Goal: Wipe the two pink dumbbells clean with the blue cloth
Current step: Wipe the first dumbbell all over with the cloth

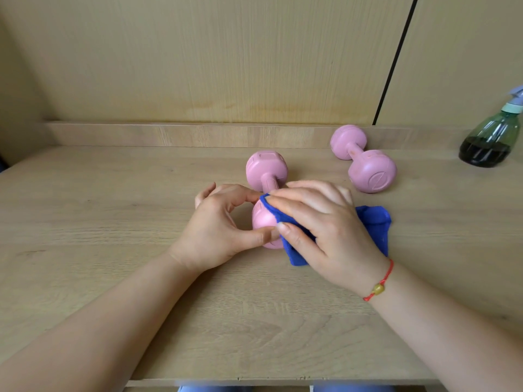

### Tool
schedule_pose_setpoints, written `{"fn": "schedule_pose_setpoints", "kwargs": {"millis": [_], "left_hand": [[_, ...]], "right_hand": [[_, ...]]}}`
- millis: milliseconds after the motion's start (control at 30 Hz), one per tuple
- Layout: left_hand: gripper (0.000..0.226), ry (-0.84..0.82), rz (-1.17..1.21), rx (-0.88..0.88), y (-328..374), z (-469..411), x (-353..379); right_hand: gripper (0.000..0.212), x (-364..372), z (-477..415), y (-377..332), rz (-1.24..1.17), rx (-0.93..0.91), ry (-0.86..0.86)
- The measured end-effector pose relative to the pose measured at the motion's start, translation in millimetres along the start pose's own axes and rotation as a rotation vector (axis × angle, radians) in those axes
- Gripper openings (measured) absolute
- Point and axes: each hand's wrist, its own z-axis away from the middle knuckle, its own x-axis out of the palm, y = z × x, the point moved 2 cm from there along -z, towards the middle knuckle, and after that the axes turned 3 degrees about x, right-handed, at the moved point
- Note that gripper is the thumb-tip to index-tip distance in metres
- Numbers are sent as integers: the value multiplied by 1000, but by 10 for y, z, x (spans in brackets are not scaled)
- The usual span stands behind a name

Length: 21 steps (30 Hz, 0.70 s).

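Note:
One pink dumbbell (266, 171) lies in the middle of the wooden table, its near head partly covered. My left hand (223, 224) grips that near head from the left, thumb and fingers curled round it. My right hand (322, 227) presses the blue cloth (373, 224) onto the same head from the right, fingers fairly straight over the fabric. The cloth spills out right of and below my hand. The second pink dumbbell (363, 158) lies untouched at the back right.
A green spray bottle (492, 137) with dark liquid stands at the far right edge. A low wooden ledge (169, 135) and a panelled wall close the back of the table (113, 210). The table's front edge runs just below my forearms.

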Motion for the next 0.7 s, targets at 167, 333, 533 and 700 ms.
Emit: {"fn": "schedule_pose_setpoints", "kwargs": {"millis": [167,333,533,700], "left_hand": [[38,7,-7,-2,-4,5,-7],[40,2,10,-11,-4,-5,-4],[48,-3,-5,-5,-28,6,1],[43,-3,0,-5,-10,15,7]], "right_hand": [[23,-32,-31,8,65,1,78],[16,-91,6,54,113,-33,167],[29,-3,-60,-42,133,-8,38],[22,-27,-58,-8,204,24,105]]}}
